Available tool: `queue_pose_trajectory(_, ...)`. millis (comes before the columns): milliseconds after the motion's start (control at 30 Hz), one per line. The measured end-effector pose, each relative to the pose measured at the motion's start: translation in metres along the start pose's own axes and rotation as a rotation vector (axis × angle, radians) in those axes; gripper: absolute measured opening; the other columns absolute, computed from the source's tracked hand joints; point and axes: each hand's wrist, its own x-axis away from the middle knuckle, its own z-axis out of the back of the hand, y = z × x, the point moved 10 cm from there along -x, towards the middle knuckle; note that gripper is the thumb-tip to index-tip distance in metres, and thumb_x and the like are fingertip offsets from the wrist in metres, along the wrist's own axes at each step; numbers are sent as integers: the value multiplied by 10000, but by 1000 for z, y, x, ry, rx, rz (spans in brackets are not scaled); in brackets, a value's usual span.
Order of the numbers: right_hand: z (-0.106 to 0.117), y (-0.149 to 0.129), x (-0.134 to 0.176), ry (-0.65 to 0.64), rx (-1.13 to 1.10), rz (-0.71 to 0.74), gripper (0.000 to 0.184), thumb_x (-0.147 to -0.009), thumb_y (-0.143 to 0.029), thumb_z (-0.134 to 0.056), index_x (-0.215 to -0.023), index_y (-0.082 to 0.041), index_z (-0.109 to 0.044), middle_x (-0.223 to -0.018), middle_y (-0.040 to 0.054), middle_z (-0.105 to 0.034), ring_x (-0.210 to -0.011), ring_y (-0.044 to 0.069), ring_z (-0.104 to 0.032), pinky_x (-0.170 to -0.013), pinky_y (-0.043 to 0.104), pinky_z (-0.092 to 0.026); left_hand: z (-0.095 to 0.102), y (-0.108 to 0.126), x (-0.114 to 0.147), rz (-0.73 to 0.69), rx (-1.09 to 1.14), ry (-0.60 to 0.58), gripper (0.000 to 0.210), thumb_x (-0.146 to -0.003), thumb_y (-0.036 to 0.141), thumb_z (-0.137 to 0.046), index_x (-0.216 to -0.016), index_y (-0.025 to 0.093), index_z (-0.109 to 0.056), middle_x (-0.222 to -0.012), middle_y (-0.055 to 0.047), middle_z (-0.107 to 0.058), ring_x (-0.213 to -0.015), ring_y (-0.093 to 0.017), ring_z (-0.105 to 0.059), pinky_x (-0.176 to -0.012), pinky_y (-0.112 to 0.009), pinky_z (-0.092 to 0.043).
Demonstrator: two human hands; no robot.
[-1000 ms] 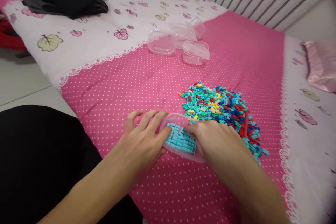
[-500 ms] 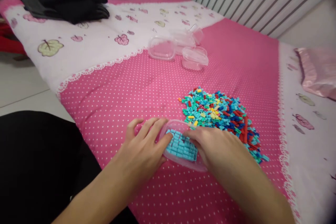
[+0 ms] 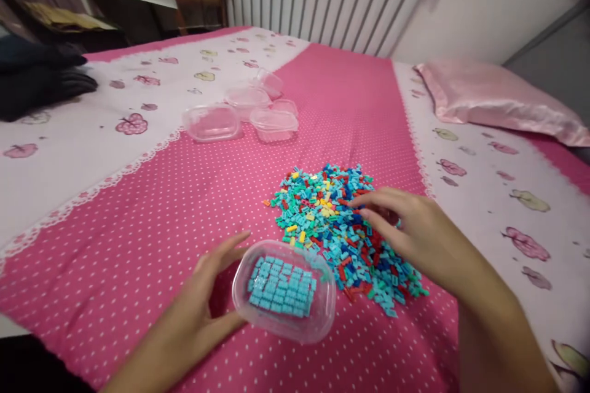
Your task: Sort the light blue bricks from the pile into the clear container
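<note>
A clear plastic container (image 3: pixel 323 316) sits on the pink bedspread near me, with light-blue toy bricks (image 3: pixel 281 285) laid in rows over its bottom. My left hand (image 3: pixel 205 295) curves around the container's left end, thumb at the near side and fingers at the far side, their tips partly behind the rim. To the right of the container spreads a heap of small loose toy bricks (image 3: pixel 318 215) in light blue, green, dark blue, red and yellow. My right hand (image 3: pixel 405 227) is over the heap's right side, thumb and forefinger apart, with no brick visible between them.
Several clear plastic containers (image 3: pixel 214 123) stand farther back on the bed. Dark clothing (image 3: pixel 41 77) lies at the left edge. A pink pillow (image 3: pixel 498 101) rests at the back right. Behind the bed rises a white slatted headboard (image 3: pixel 299 0).
My right hand has left the container and moved over the brick heap. My left thumb has come out of the container to its outer side. The view has turned right.
</note>
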Motion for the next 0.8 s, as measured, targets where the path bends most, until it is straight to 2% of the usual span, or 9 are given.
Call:
queue_pose_trajectory(133, -20, -15, -11, 81, 1, 108, 189, -988, -195, -599, -1074, -200, -767, -1035, 78, -705, -985, 241, -660, -867, 404, -521, 2, -21, -1, 47, 94, -37, 744, -904, 429, -741, -1528, 494, -341, -1587, -43, -506, -1401, -308, -567, -1132, -456, -531)
queue_pose_trajectory(233, -41, -34, -14, 135, 64, 203, 214, -963, -185, -651, -1134, -211, -776, -1131, 102, -697, -1073, 285, -608, -937, 459, -498, 3, -30, 4, 50, 119, -2, 727, -879, 451, -763, -1507, 478, -397, -1535, -51, -554, -1359, -307, -603, -1114, -434, -549)
queue_pose_trajectory(367, -59, -34, -15, 174, 166, 161, 220, -936, -163, -689, -1128, -218, -781, -1162, 72, -742, -1060, 298, -602, -915, 479, -465, 1, -36, 8, 61, 124, 0, 731, -834, 460, -799, -1482, 454, -460, -1461, -59, -617, -1265, -315, -664, -1051, -430, -594)
queue_pose_trajectory(500, -62, -28, -16, 213, 177, 131, 167, -904, -148, -729, -1044, -217, -788, -1084, 34, -764, -996, 272, -605, -891, 447, -438, 0, -42, 10, 85, 121, 16, 717, -809, 456, -821, -1450, 476, -500, -1411, -31, -652, -1214, -302, -685, -1023, -414, -606)
queue_pose_trajectory(633, -60, -32, -14, 248, 222, 156, 144, -896, -134, -730, -1013, -200, -782, -994, 34, -764, -945, 266, -597, -864, 429, -416, -5, -47, 14, 172, 180, 29, 703, -765, 606, -816, -1407, 454, -570, -1366, -29, -675, -1218, -320, -670, -1008, -419, -607)
queue_pose_trajectory(800, -59, -38, -12, 252, 244, 198, 117, -901, -115, -711, -983, -175, -770, -939, 48, -763, -904, 258, -596, -851, 419, -406, -4, -41, 12, 238, 179, 50, 670, -718, 664, -826, -1327, 449, -646, -1299, -17, -700, -1191, -296, -668, -995, -376, -600)
